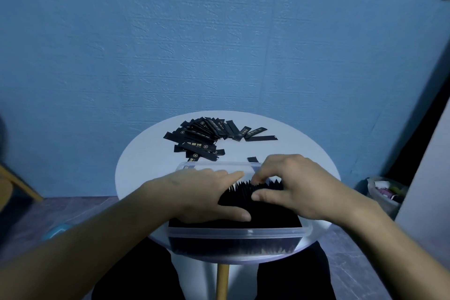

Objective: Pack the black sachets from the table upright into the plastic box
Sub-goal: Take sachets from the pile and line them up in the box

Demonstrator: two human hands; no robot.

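Note:
A clear plastic box (239, 232) stands at the near edge of a round white table (143, 161). It is packed with upright black sachets (267, 214). My left hand (204, 192) lies flat on the tops of the packed sachets, fingers straight, pressing them. My right hand (292, 185) hovers over the far right part of the row, its fingers and thumb curled and pinching sachet tops. A loose pile of black sachets (207, 136) lies on the far side of the table. One single sachet (252, 159) lies just behind the box.
A blue wall rises right behind the table. A bag with items (384, 192) sits on the floor at the right. A wooden chair part (17, 182) shows at the left edge. My dark-clothed legs are under the table.

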